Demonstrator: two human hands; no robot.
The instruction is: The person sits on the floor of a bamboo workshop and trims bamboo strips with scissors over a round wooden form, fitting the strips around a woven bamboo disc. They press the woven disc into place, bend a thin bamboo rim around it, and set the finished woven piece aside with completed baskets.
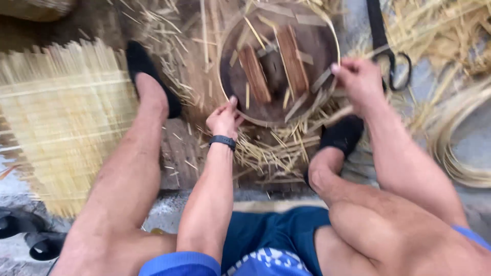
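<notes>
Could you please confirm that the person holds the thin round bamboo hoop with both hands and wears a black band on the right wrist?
Not quite: the head view shows the black band on the left wrist. Both the left hand and right hand do hold the thin round bamboo hoop.

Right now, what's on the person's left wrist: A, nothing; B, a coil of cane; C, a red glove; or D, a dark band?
D: a dark band circles the wrist just below the left hand, which pinches the rim of the round hoop.
</notes>
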